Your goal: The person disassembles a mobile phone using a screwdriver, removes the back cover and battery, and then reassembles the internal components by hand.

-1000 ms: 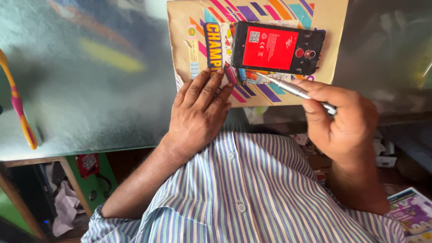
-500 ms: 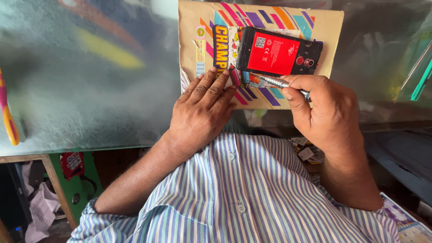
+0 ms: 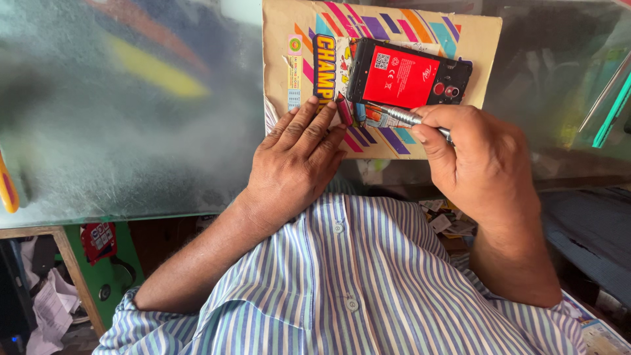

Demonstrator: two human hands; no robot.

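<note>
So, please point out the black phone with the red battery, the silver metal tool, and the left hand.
Black phone with red battery [image 3: 404, 77], head view, on the battery.
Silver metal tool [image 3: 401, 116], head view, shaft.
Left hand [image 3: 292, 169], head view, back.

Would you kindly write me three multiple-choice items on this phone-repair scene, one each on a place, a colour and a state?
1. The phone lies on:
A. a colourful cardboard sheet
B. bare glass
C. the person's lap

2. The battery in the phone's open back is:
A. green
B. red
C. white

3. The right hand:
A. rests flat and empty
B. grips a metal screwdriver
C. lifts the phone

Answers:
1 A, the cardboard sheet shows all around the phone.
2 B, the red battery fills the open back.
3 B, the fingers close on the screwdriver, whose tip points at the phone's lower edge; the left hand lies flat beside it.
</note>
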